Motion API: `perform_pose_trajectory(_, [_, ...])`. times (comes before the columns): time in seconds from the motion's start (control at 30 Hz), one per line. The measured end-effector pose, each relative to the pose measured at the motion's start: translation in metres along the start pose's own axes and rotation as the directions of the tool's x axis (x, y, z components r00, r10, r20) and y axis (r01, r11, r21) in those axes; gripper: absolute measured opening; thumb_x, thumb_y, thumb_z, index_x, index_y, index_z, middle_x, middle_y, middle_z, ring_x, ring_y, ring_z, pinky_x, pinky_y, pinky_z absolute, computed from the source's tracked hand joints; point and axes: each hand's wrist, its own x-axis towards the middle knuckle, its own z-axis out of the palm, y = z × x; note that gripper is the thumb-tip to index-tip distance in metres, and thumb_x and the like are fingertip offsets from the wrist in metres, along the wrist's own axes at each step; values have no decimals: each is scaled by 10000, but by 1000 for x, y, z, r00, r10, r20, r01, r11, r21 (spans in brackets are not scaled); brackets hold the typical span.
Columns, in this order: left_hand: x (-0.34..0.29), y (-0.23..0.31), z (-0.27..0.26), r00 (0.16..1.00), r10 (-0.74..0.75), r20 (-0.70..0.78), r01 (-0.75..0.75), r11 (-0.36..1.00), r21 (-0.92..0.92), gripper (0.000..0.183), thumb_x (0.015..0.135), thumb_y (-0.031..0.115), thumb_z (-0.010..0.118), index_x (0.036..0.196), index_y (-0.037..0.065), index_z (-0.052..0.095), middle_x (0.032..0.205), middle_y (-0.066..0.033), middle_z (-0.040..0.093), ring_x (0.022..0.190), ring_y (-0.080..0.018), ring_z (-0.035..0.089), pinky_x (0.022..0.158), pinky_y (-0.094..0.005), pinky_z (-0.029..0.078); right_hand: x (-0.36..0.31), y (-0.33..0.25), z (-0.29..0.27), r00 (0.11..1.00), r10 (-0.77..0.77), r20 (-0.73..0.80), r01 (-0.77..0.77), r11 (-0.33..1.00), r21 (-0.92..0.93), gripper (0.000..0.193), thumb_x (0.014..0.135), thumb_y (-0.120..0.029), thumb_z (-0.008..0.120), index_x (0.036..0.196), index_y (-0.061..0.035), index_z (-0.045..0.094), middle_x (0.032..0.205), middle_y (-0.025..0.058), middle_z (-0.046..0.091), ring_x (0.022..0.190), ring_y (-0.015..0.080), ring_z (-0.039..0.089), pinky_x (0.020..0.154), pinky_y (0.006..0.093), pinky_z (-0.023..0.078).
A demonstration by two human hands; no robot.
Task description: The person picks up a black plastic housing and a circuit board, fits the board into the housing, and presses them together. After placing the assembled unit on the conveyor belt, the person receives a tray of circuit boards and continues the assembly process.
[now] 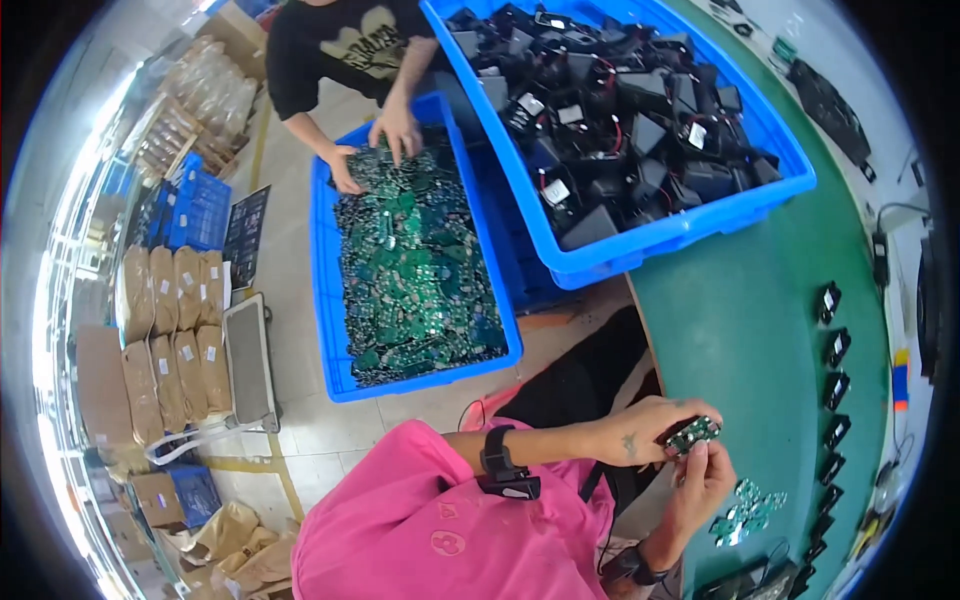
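My left hand (640, 432) is closed around a small green circuit board (692, 434), which seems to sit against a dark part mostly hidden by the fingers. From the near side, my right hand (706, 484) pinches the lower edge of the same board with thumb and fingertips. Just beyond my right hand, a loose cluster of green circuit boards (747, 512) lies on the green tabletop (745, 370). Along the table's right side runs a row of small black housings (837, 347), several of them with pale labels.
A blue bin (560, 268) full of black devices and wires stands at the far edge. Left of it, a co-worker's hands (398, 128) reach into a blue crate (322, 318) of circuit boards. A trolley (250, 362) and brown paper packages (172, 290) stand at left.
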Motion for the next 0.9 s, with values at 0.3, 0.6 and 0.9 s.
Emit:
perform_pose_trajectory(0.3, [5,-9,20,961,183,-205,-162,980,113,520,802,-82,639,1291,82,569,1167,-115,509,954,-234,615,780,-313,513,-9,-14,-18,997,-6,78,24,971,-239,289,993,-144,539,745,-2,501,582,-19,453,519,42,362,469,234,254])
perform_pose_trajectory(0.6, [9,-9,40,945,203,-254,-184,978,97,591,850,-68,528,1412,92,434,1127,-182,560,1042,-349,587,923,-397,460,-12,-14,-18,992,-129,3,115,870,-480,247,963,-100,551,758,34,523,565,67,479,513,123,431,476,313,328])
perform_pose_trajectory(0.9, [3,-8,25,961,-42,-273,66,995,79,533,884,-107,501,1405,4,483,1235,-131,613,1067,-147,596,887,-259,477,7,-29,-6,981,-192,28,182,859,-478,145,891,-81,646,788,18,622,639,124,584,539,258,571,521,348,429])
